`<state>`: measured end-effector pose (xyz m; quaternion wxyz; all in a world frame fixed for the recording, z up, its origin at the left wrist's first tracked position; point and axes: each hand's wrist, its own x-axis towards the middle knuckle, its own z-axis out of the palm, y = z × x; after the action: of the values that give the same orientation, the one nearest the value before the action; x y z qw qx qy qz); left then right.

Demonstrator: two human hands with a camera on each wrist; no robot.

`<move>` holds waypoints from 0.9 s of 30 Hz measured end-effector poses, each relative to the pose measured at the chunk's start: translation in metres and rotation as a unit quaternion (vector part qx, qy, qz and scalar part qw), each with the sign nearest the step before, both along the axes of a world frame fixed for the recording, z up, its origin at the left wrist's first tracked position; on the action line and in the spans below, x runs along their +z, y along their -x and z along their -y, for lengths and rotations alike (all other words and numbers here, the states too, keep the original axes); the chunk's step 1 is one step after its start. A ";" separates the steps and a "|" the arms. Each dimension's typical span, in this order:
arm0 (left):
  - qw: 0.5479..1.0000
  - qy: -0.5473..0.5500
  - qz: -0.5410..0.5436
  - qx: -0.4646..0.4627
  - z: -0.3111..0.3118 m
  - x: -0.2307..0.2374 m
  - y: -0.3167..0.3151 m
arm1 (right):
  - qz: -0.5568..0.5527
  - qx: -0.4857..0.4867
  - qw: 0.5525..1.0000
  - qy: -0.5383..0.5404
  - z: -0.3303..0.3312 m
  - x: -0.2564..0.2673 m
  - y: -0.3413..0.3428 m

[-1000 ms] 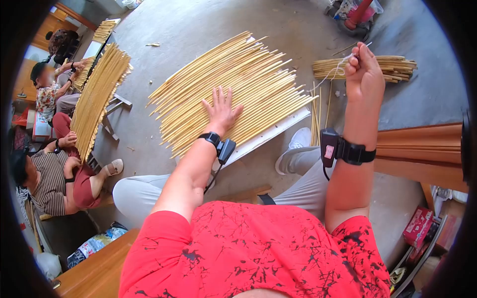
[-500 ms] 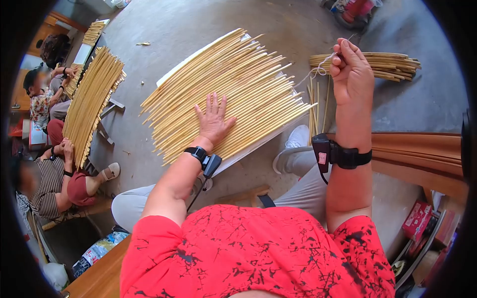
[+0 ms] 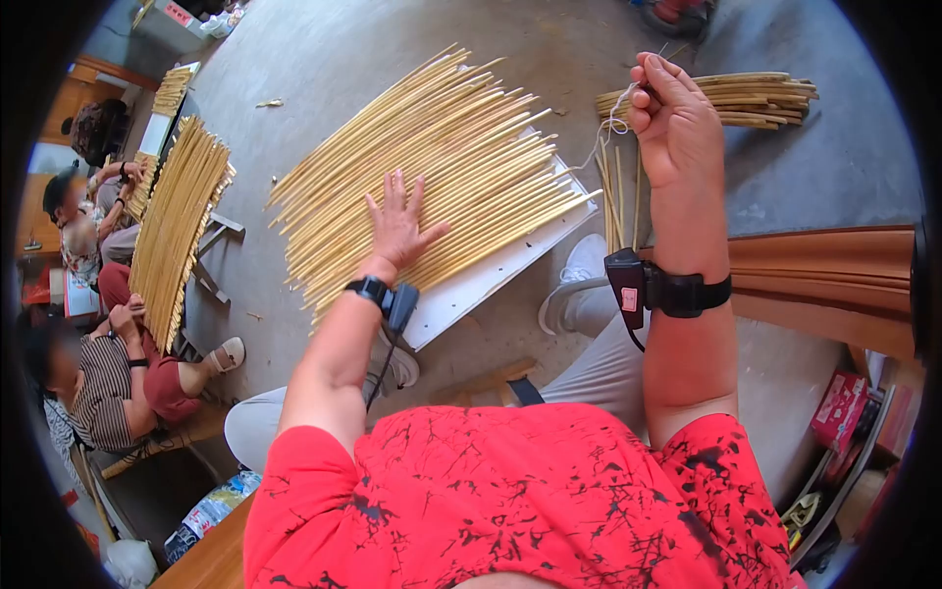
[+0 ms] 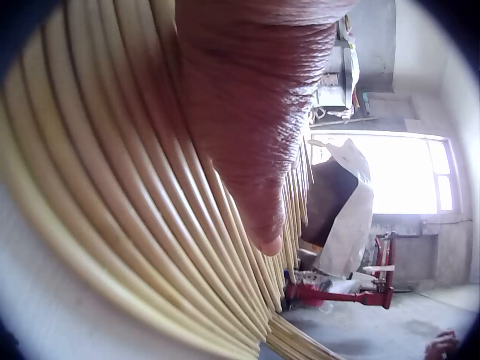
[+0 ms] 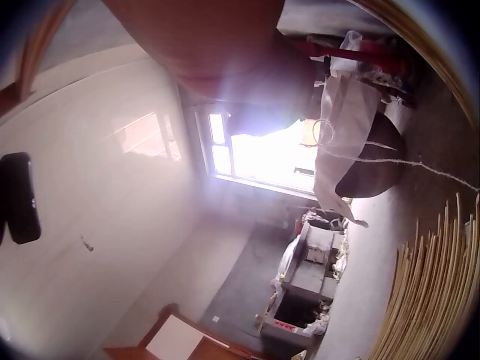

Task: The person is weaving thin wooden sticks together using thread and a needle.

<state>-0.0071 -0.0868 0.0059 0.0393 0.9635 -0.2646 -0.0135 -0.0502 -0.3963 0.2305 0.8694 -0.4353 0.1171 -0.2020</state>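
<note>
A row of long straw-coloured stalks (image 3: 432,147) lies side by side over a white board (image 3: 471,299), whose near edge shows bare. My left hand (image 3: 397,233) rests on the stalks with its fingers spread; the left wrist view has the thumb (image 4: 259,202) lying over them. Raised to the right, my right hand (image 3: 679,123) pinches a thin needle (image 3: 663,48) between thumb and fingertips. White thread (image 3: 610,126) trails from it in a loop toward the row's right end, and in the right wrist view the thread (image 5: 397,160) runs toward the stalks.
A bundle of stalks (image 3: 751,100) lies on the floor at right, with a few loose stalks (image 3: 616,196) nearer. A wooden furniture edge (image 3: 824,285) stands beside my right forearm. At left, people sit by another stalk mat (image 3: 182,231) on a stand.
The stalk row has shifted over the board away from me since half a second ago, baring more of its near edge. My right hand stays raised, pinching the needle.
</note>
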 end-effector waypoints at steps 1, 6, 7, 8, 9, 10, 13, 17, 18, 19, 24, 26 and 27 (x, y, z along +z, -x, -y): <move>0.998 0.055 0.024 -0.020 0.005 0.005 0.011 | 0.001 -0.004 1.000 -0.002 0.001 0.001 0.000; 0.996 -0.017 -0.017 -0.085 0.010 0.021 0.072 | 0.011 -0.018 1.000 -0.006 0.003 0.001 -0.002; 0.997 -0.018 0.007 -0.077 0.005 0.010 0.079 | 0.007 -0.018 1.000 -0.004 0.002 0.001 -0.002; 0.997 -0.020 0.030 -0.070 0.001 0.002 0.081 | 0.002 -0.019 1.000 -0.003 0.002 0.002 -0.002; 0.997 -0.024 0.033 -0.071 -0.002 -0.007 0.080 | 0.005 -0.020 1.000 -0.007 0.002 0.002 -0.002; 0.991 -0.066 0.067 -0.091 -0.002 -0.007 0.077 | 0.004 -0.021 1.000 -0.007 0.001 0.002 -0.002; 0.985 -0.079 0.099 -0.115 0.004 -0.006 0.071 | 0.008 -0.021 1.000 -0.012 0.000 0.001 -0.003; 0.982 -0.122 0.102 -0.098 0.017 0.014 0.053 | 0.013 -0.026 0.999 -0.028 0.001 -0.001 -0.007; 0.994 -0.053 0.024 -0.091 0.012 0.015 0.042 | 0.016 -0.029 0.999 -0.032 0.002 -0.001 -0.007; 0.995 0.016 -0.057 -0.083 0.006 0.017 0.031 | 0.012 -0.034 0.999 -0.033 0.001 0.001 -0.007; 0.956 0.251 -0.150 -0.004 -0.011 0.063 -0.053 | 0.013 -0.039 0.998 -0.038 0.003 0.002 -0.007; 0.954 0.271 -0.127 -0.009 -0.012 0.105 -0.081 | 0.014 -0.047 0.998 -0.037 0.005 0.001 -0.008; 0.964 0.244 -0.106 -0.028 -0.008 0.137 -0.089 | 0.016 -0.049 0.998 -0.040 0.006 0.001 -0.008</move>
<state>0.0815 -0.0788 0.1428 0.3004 0.9099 -0.2812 -0.0522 -0.0420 -0.4021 0.2311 0.8768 -0.3907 0.1328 -0.2467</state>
